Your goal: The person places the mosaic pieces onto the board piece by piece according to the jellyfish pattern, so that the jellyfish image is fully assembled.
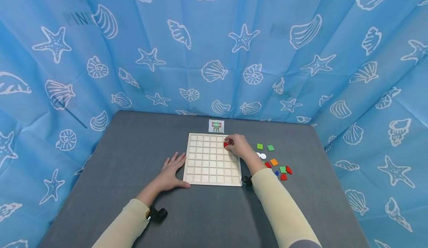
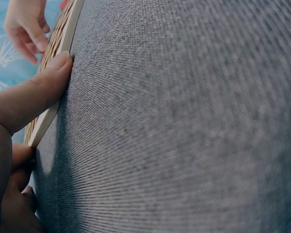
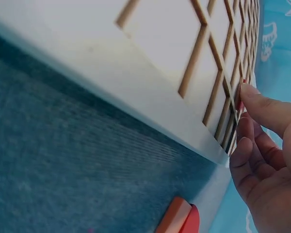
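A pale wooden board (image 1: pixel 210 163) with a raised grid lies on the grey tabletop. My right hand (image 1: pixel 238 146) pinches a small red piece (image 1: pixel 225 144) over the grid's far right part. In the right wrist view only a sliver of that red piece (image 3: pixel 242 97) shows between thumb and fingers; its full shape is hidden. At the board's near left corner is my left hand (image 1: pixel 169 173), fingers spread and mostly straight. Its thumb (image 2: pixel 51 80) touches the board's near edge, while the other fingers lie along the left side.
Behind the board sits a small printed card (image 1: pixel 216 126). Right of it lie several loose pieces, among them a green square (image 1: pixel 271 148), a white disc (image 1: pixel 263 156), an orange square (image 1: pixel 274 162) and a red piece (image 1: pixel 284 176). A blue shell-patterned curtain (image 1: pixel 214 55) surrounds the table.
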A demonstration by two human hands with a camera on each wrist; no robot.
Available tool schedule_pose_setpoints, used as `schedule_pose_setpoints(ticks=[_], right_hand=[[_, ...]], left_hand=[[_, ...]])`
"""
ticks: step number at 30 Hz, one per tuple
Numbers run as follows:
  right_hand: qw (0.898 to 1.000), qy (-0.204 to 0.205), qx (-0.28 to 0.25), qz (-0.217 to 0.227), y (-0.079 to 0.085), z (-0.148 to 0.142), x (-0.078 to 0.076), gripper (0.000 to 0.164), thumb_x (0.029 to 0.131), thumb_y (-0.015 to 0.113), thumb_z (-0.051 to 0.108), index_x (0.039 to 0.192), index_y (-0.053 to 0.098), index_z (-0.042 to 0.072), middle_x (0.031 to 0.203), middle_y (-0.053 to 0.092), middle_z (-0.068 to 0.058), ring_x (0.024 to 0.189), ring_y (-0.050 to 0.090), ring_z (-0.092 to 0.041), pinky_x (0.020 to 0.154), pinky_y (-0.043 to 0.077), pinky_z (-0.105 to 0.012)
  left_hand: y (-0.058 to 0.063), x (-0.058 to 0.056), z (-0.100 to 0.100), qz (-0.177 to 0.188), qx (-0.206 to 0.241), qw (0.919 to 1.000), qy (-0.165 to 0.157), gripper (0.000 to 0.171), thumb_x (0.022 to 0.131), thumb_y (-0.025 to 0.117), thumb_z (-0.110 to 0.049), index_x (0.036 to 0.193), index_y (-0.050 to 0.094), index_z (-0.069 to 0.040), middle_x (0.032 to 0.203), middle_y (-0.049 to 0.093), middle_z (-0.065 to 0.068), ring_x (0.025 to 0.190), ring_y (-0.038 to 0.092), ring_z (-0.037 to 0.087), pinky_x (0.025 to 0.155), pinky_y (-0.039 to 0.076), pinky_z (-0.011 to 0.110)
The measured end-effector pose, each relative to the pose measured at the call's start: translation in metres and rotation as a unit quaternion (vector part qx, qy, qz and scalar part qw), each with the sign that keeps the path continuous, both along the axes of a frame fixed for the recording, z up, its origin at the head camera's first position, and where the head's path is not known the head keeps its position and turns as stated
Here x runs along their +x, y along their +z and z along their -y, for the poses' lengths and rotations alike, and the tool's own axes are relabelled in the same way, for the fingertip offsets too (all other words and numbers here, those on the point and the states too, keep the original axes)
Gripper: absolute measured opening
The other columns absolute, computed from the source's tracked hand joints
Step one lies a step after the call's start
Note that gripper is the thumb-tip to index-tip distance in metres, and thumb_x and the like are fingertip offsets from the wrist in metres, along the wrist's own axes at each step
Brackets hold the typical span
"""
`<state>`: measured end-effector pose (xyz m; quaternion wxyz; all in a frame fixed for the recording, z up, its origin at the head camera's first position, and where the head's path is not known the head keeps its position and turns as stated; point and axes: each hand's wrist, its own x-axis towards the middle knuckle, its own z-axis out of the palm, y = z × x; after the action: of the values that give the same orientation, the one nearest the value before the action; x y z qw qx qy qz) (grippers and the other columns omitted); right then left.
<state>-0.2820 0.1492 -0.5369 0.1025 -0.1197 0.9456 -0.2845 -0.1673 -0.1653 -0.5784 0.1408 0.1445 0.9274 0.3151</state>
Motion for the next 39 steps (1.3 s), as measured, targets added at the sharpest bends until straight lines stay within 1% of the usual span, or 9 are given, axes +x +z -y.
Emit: schedule_pose_setpoints(ticks=[4,10,13,18,21,26,33,39], right_hand=[[1.0,-0.009,-0.013,-0.008,0.007,-0.007,0.002,0.033,0.095,0.071,0.013,0.127,0.069,0.007,0.109,0.069,-0.009,0.1,0.064,-0.024,0.083,0.056,-0.041],[0.999,-0.016,-0.003,-0.037,0.019,-0.025,0.009,0.031,0.097,0.069,0.014,0.127,0.069,0.006,0.114,0.068,-0.012,0.101,0.064,-0.027,0.083,0.056,-0.042],[0.998,-0.028,-0.004,-0.048,0.023,-0.035,0.013,0.031,0.096,0.07,0.014,0.126,0.07,0.006,0.115,0.068,-0.013,0.101,0.064,-0.027,0.084,0.056,-0.043],[0.998,-0.04,-0.006,-0.056,0.028,-0.055,0.021,0.032,0.096,0.07,0.013,0.127,0.069,0.004,0.116,0.068,-0.013,0.101,0.064,-0.028,0.081,0.057,-0.042],[0.997,-0.044,-0.007,-0.065,0.029,-0.068,0.025,0.033,0.096,0.07,0.012,0.127,0.069,0.003,0.117,0.068,-0.015,0.101,0.065,-0.03,0.082,0.057,-0.044],[0.996,-0.057,-0.012,-0.075,0.027,-0.089,0.03,0.032,0.096,0.069,0.01,0.127,0.069,0.003,0.119,0.067,-0.016,0.103,0.064,-0.032,0.086,0.056,-0.048],[0.995,-0.065,-0.023,-0.066,0.023,-0.113,0.033,0.032,0.096,0.068,0.01,0.128,0.068,0.004,0.126,0.066,-0.018,0.107,0.063,-0.035,0.088,0.054,-0.051],[0.995,-0.089,-0.006,-0.033,0.02,-0.133,0.033,0.035,0.097,0.066,0.008,0.132,0.066,0.007,0.137,0.058,-0.02,0.117,0.057,-0.039,0.088,0.053,-0.053]], left_hand=[[0.001,0.0,0.0,0.0,-0.003,1.0,0.002,0.122,0.068,0.089,-0.056,0.161,0.025,-0.01,0.169,0.019,0.007,0.158,0.002,0.033,0.124,0.001,0.059],[0.004,0.001,-0.001,0.004,-0.001,1.0,0.005,0.121,0.068,0.089,-0.054,0.16,0.026,-0.009,0.169,0.02,0.007,0.158,0.002,0.033,0.124,0.001,0.059],[0.005,0.002,-0.001,0.004,0.004,1.0,0.008,0.12,0.068,0.09,-0.052,0.16,0.027,-0.009,0.169,0.021,0.008,0.158,0.002,0.034,0.124,0.001,0.059],[0.003,0.002,-0.001,-0.003,0.007,1.0,0.007,0.121,0.067,0.09,-0.054,0.16,0.027,-0.009,0.169,0.021,0.007,0.158,0.003,0.034,0.124,0.002,0.06],[0.0,0.003,0.0,-0.009,0.012,0.9999,0.003,0.121,0.067,0.09,-0.054,0.16,0.027,-0.009,0.169,0.021,0.008,0.157,0.003,0.035,0.124,0.002,0.06],[0.001,0.004,0.0,-0.011,0.017,0.9998,0.003,0.12,0.068,0.09,-0.053,0.16,0.027,-0.008,0.169,0.021,0.008,0.157,0.003,0.035,0.123,0.002,0.061],[0.0,0.004,0.003,-0.012,0.013,0.9998,0.008,0.12,0.067,0.09,-0.053,0.16,0.028,-0.009,0.169,0.022,0.008,0.157,0.004,0.035,0.123,0.002,0.061],[-0.001,0.003,0.002,-0.013,0.01,0.9999,-0.001,0.121,0.068,0.089,-0.056,0.16,0.027,-0.01,0.169,0.02,0.007,0.158,0.002,0.034,0.124,0.001,0.06]])
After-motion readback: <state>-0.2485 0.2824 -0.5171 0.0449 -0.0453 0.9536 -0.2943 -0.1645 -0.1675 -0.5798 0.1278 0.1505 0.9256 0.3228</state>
